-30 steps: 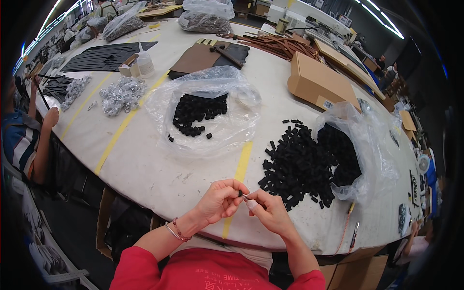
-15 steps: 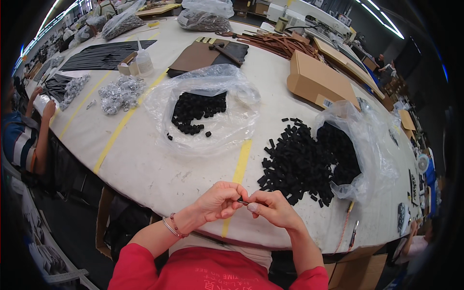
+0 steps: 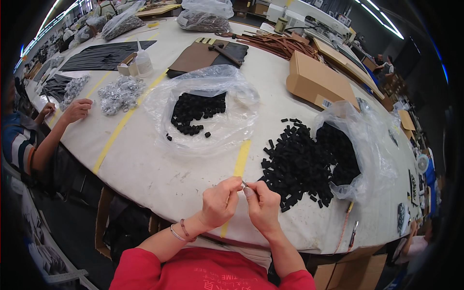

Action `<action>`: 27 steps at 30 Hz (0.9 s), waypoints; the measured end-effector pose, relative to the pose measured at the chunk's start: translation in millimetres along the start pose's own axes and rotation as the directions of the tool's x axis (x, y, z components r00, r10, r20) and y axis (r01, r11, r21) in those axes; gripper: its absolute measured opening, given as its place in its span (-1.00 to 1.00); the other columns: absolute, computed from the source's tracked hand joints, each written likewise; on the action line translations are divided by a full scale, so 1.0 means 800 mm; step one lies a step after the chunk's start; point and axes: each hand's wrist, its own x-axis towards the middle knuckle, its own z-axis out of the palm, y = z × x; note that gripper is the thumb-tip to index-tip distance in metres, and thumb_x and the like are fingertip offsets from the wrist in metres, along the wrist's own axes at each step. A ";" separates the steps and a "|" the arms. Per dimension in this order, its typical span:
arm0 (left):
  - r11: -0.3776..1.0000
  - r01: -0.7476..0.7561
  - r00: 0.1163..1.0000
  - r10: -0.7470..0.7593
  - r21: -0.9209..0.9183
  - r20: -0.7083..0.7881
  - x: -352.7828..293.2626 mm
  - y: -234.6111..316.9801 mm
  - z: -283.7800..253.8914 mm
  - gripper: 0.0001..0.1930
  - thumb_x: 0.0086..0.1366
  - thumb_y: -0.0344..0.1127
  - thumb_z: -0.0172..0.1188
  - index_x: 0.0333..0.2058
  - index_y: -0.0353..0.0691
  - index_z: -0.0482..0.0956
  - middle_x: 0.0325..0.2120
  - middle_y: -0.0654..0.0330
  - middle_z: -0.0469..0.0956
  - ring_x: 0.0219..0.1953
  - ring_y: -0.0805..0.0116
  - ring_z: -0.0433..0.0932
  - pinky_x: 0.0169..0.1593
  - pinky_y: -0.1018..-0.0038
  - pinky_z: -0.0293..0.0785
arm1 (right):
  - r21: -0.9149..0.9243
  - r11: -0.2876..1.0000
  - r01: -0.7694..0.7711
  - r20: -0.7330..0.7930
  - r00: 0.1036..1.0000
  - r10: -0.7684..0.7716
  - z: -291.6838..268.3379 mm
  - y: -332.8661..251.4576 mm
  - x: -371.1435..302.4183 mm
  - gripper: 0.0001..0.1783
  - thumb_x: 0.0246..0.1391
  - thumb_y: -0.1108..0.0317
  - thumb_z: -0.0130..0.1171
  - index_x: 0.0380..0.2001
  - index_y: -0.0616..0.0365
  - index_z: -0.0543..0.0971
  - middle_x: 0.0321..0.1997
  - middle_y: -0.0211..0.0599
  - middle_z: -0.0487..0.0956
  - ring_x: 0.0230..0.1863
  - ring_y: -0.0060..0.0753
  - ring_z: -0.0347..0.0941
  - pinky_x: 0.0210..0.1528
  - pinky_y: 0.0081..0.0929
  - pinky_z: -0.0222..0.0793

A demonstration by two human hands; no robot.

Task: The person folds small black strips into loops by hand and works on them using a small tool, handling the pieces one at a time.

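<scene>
Over the table's front edge, my left hand (image 3: 218,200) and my right hand (image 3: 263,205) meet at the fingertips, both closed. Between them shows the end of a small thin dark piece (image 3: 244,184), pinched by the right thumb and fingers; its kind is too small to tell. What the left fingers grip is hidden behind them. Just beyond my right hand lies a heap of short black tube-like pieces (image 3: 295,166), spilling from a clear plastic bag (image 3: 360,169). Farther left, another clear bag (image 3: 157,108) lies spread with small black pieces (image 3: 198,113) on it.
A cardboard box (image 3: 321,79) and brown strips (image 3: 275,43) lie at the back right. Metal clasps (image 3: 121,94), a squeeze bottle (image 3: 143,63) and a hammer (image 3: 226,54) sit farther left. Snips (image 3: 354,234) rest near the right front edge. A co-worker's hand (image 3: 77,111) reaches in from the left.
My hands have turned and drawn closer together; the dark piece between them is now mostly covered. At left, the co-worker's near hand has moved right, toward the metal clasps.
</scene>
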 end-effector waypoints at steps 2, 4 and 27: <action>0.997 -0.051 0.997 0.054 -0.063 0.050 -0.012 0.007 0.005 -0.85 0.10 -0.62 -0.08 -0.33 -0.38 0.40 -0.49 0.11 0.51 -0.49 0.39 0.53 -0.41 0.53 0.47 | 0.112 0.983 -0.143 -0.128 0.979 0.157 -0.007 0.003 0.006 -0.94 -0.06 0.50 0.04 -0.49 0.28 0.46 -0.73 -0.33 0.42 -0.72 -0.63 0.31 -0.66 -0.65 0.15; 0.986 -0.103 0.989 0.116 -0.131 0.095 -0.013 0.011 0.005 -0.86 0.12 -0.58 -0.09 -0.32 -0.37 0.40 -0.47 0.11 0.51 -0.47 0.38 0.52 -0.39 0.50 0.47 | 0.141 0.983 -0.118 -0.125 0.983 0.136 -0.009 0.008 0.002 -0.92 -0.05 0.53 0.01 -0.43 0.26 0.46 -0.67 -0.21 0.43 -0.68 -0.35 0.39 -0.64 -0.54 0.22; -0.277 0.712 0.314 -0.697 -0.645 0.645 0.028 -0.019 -0.021 -0.82 0.16 -0.23 0.04 -0.48 -0.22 0.38 -0.62 0.25 0.42 -0.64 0.50 0.38 -0.53 0.57 0.36 | 0.135 0.943 -0.304 0.229 0.935 0.269 -0.028 0.022 -0.008 -0.79 -0.11 0.46 0.10 -0.34 0.32 0.43 -0.55 -0.35 0.49 -0.54 -0.67 0.36 -0.47 -0.69 0.29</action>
